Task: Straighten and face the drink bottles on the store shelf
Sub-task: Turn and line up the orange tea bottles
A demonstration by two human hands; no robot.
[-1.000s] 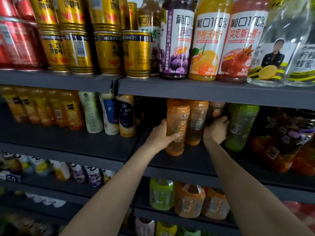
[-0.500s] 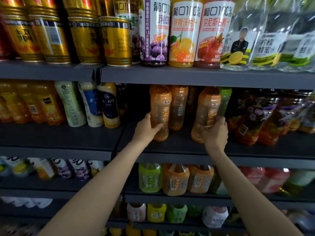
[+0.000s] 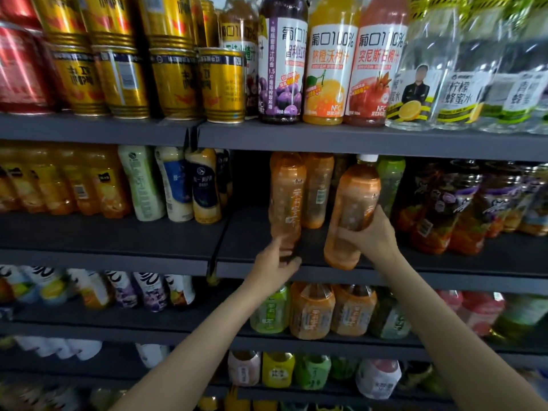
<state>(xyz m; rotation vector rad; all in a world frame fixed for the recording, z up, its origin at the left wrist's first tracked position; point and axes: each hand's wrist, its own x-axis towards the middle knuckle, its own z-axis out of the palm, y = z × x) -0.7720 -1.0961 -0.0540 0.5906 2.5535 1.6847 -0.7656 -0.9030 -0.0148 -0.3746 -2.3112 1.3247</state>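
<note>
Right hand (image 3: pixel 374 237) wrapped around the middle of a tilted orange bottle (image 3: pixel 351 213), thumb across the front, white cap leaning right toward the underside of the upper shelf (image 3: pixel 370 140), base set near the front lip of the middle shelf (image 3: pixel 462 269). Left hand (image 3: pixel 274 266) lower and to the left, fingers loosely curved at the base of an upright orange bottle (image 3: pixel 287 200) — touching it, but whether gripping or just nudging cannot be told through the blur. Label of that upright bottle facing out, white characters readable; label of the tilted one mostly turned away. Behind and between the two, a second row of orange bottles (image 3: pixel 318 188); just right of the tilted cap, a green bottle (image 3: pixel 390 179); farther right, dark fruit-print bottles (image 3: pixel 439 209) crowded close. Left of the divider, cream and blue bottles (image 3: pixel 178 185). Step in hand, by the look of it: standing the tilted bottle up beside its neighbour and turning its label forward. Risks from here — base so near the lip could slip off if swung forward; cap could knock the green bottle while righting; a loose left touch could topple the upright one into the back row.
</note>
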